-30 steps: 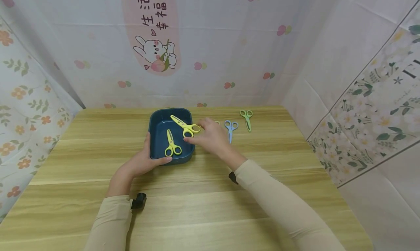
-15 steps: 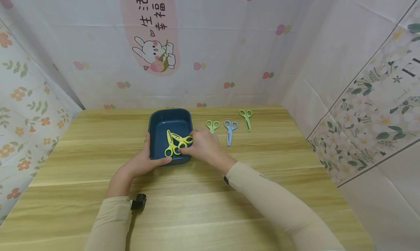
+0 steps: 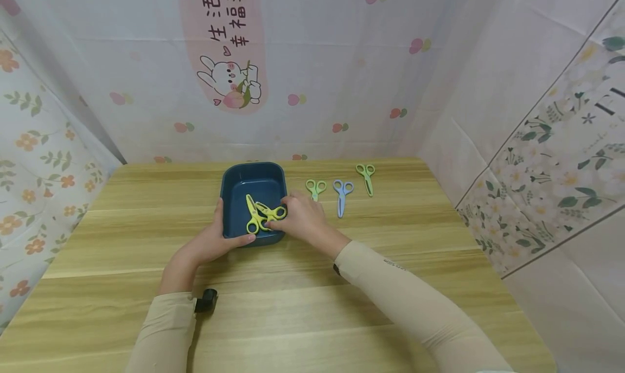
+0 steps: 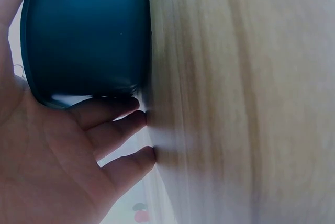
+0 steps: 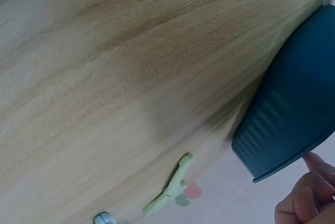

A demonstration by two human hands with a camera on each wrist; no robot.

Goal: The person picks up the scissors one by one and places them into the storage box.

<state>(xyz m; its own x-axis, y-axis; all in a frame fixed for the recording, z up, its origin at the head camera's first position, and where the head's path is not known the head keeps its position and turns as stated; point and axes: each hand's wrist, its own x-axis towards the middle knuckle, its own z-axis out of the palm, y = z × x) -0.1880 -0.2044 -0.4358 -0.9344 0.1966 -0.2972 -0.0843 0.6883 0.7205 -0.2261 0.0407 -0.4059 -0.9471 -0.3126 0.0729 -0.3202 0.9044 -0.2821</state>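
A dark blue rectangular bin (image 3: 256, 171) stands on the table with two pairs of yellow scissors inside, their blades crossing. My left hand (image 3: 207, 244) grips the bin's near left corner, thumb over the front rim and fingers along the outer side. In the left wrist view, that hand's fingertips (image 4: 137, 157) reach down to the table beside the bin wall (image 4: 89, 35). My right hand (image 3: 306, 217) reaches over the right rim and holds the handles of the right-hand yellow scissors (image 3: 277, 212). The other yellow scissors (image 3: 252, 210) lie beside them on the bin floor.
Right of the bin lie green scissors (image 3: 316, 187), partly hidden by my right hand, then blue scissors (image 3: 341, 199) and another green pair (image 3: 367, 179) further back. A patterned cloth (image 3: 317, 64) hangs behind the wooden table (image 3: 273, 308).
My right hand has lowered the yellow scissors from above the rim into the bin, against the other pair, which has shifted slightly. My left hand stays at the bin's corner.
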